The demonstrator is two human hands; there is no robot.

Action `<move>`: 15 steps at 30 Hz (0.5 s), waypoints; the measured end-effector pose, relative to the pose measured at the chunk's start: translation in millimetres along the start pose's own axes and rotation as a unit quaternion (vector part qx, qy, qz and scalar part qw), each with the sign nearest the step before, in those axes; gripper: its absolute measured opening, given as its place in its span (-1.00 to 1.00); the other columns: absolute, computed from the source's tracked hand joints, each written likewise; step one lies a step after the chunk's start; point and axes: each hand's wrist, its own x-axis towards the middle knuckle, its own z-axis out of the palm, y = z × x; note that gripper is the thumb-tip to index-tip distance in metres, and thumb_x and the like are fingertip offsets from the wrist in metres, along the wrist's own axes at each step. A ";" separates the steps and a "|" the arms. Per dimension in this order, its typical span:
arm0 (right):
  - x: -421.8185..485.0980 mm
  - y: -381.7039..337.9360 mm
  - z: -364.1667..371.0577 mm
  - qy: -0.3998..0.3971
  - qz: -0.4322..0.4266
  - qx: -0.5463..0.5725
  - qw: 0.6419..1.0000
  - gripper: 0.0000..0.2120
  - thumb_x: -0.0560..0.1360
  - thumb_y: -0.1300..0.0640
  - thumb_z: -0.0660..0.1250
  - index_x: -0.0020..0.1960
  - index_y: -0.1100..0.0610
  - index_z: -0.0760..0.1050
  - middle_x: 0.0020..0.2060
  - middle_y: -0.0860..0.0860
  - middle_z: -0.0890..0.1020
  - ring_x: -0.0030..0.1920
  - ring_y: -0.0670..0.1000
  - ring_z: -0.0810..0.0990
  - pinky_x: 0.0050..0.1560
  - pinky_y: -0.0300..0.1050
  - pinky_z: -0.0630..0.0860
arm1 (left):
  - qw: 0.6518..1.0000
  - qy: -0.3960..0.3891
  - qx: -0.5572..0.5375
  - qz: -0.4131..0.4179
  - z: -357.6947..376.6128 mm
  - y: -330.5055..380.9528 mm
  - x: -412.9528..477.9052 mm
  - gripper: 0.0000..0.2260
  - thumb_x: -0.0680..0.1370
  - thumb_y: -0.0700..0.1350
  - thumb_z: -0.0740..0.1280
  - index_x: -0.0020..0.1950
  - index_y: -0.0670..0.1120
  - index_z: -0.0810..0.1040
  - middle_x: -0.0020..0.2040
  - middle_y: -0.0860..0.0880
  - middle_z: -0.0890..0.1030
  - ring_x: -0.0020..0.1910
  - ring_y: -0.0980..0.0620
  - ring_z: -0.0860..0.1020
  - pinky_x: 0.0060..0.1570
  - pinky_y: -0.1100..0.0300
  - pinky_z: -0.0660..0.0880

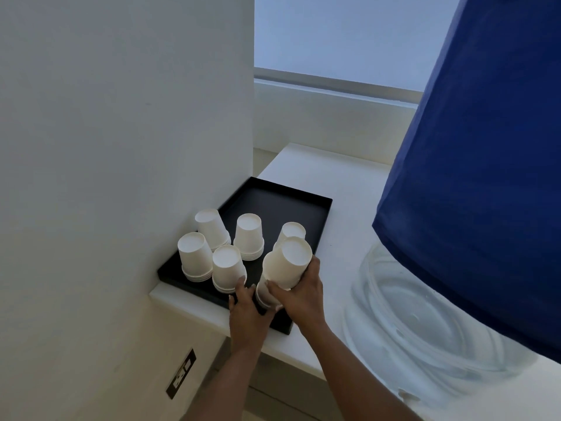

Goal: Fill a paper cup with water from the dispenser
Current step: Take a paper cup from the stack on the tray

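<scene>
Head view: the right hand [303,294] is wrapped around a tilted, upside-down paper cup [288,262], gripped at its side. The left hand [247,305] is pressed on the lower rims of the same stack [265,294], fingers curled against them; the grip there is partly hidden. At 10 to 12 o'clock from the hands, five more cup stacks [223,265] are seen inverted on a black tray [273,202]. The tray is set on a white ledge [334,183] beside a white wall [121,117]. At 3 o'clock a blue cloth [479,177] is draped over a clear water bottle [409,329], whose top is hidden. A wall socket [181,377] is seen below the ledge.
</scene>
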 end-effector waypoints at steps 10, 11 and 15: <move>-59.7 -13.4 -32.5 0.022 0.008 0.050 0.998 -0.24 0.21 0.15 0.57 0.25 0.05 0.19 0.08 -0.11 0.44 0.08 -0.09 0.44 -0.13 -0.50 0.36 | 0.934 0.023 -0.331 -0.130 -19.9 45.3 -52.2 -0.73 0.54 0.00 0.20 -0.19 -0.11 0.60 -0.23 -0.06 0.64 -0.15 0.05 0.59 -0.22 0.28 0.41; -69.0 -14.2 -36.5 0.024 0.010 0.056 0.998 -0.24 0.21 0.17 0.57 0.25 0.05 0.19 0.08 -0.11 0.44 0.09 -0.08 0.44 -0.14 -0.51 0.36 | 0.914 -0.005 -0.373 -0.160 -23.9 51.7 -58.6 -0.72 0.54 0.00 0.20 -0.20 -0.11 0.59 -0.23 -0.10 0.64 -0.16 0.03 0.60 -0.21 0.25 0.45; -104.5 -12.4 -45.8 0.041 0.044 0.098 0.993 -0.24 0.21 0.21 0.58 0.27 0.11 0.23 0.05 -0.11 0.49 0.11 -0.01 0.49 -0.04 -0.36 0.45 | 0.891 -0.077 -0.409 -0.180 -37.1 63.2 -84.9 -0.81 0.51 -0.10 0.28 -0.20 -0.19 0.57 -0.34 -0.09 0.61 -0.23 -0.03 0.57 -0.22 0.23 0.53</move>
